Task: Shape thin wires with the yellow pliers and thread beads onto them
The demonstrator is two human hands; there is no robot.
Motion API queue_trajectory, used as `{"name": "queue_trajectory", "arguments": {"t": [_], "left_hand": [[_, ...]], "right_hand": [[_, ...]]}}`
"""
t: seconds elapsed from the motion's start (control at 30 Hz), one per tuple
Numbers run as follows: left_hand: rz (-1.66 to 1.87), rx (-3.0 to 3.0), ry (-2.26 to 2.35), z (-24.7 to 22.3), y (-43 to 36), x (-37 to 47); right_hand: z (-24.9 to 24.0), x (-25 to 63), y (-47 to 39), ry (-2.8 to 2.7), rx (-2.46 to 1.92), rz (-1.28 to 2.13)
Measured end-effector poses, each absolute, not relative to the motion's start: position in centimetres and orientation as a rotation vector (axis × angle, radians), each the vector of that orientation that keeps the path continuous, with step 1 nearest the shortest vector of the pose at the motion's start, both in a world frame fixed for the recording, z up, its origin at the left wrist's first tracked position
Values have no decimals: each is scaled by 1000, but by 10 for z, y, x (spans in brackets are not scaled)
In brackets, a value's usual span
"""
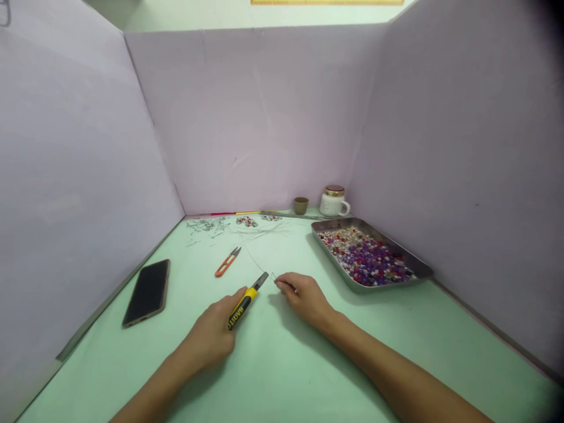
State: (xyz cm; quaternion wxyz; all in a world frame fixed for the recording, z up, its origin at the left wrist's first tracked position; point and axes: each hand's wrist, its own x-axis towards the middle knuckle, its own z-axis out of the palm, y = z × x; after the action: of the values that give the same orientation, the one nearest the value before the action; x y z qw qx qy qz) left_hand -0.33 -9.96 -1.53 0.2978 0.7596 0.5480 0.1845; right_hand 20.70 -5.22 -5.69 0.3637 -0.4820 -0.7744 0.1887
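My left hand (214,332) is closed around a yellow-and-black utility knife (242,308), its short grey metal tip pointing up and to the right. Just right of that tip, my right hand (306,295) pinches a thin wire (272,276) between thumb and fingertips. The wire end looks bent or looped; its exact shape is too fine to make out. Another thin strand (253,258) runs from the knife tip back across the table. Orange-handled thread snips (228,262) lie beyond my left hand, apart from it.
A metal tray (317,236) of mixed beads (374,258) is at right. A phone (148,292) lies at left. Behind are wire pieces (207,225), beaded pieces (247,221), a small brown cup (301,205) and a lidded white mug (333,202). Pale walls (264,117) enclose the green tabletop (282,382).
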Motion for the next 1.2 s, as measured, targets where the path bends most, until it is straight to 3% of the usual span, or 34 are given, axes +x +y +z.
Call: {"name": "queue_trajectory", "arguments": {"t": [0.37, 0.7, 0.87, 1.0, 1.2], "left_hand": [[531, 1001, 652, -4, -101, -8], [419, 2176, 1538, -10, -103, -5], [280, 2350, 1794, -16, -104, 3], [520, 1979, 1387, -6, -105, -1], [507, 1188, 707, 3, -104, -8]], "right_hand": [[-38, 207, -56, -1697, -1055, 806], [-36, 202, -58, -1758, -1285, 889], [-36, 203, -57, -1697, -1316, 924], [-40, 204, -55, -1684, -1271, 950], [-38, 205, -60, -1789, -1085, 848]]}}
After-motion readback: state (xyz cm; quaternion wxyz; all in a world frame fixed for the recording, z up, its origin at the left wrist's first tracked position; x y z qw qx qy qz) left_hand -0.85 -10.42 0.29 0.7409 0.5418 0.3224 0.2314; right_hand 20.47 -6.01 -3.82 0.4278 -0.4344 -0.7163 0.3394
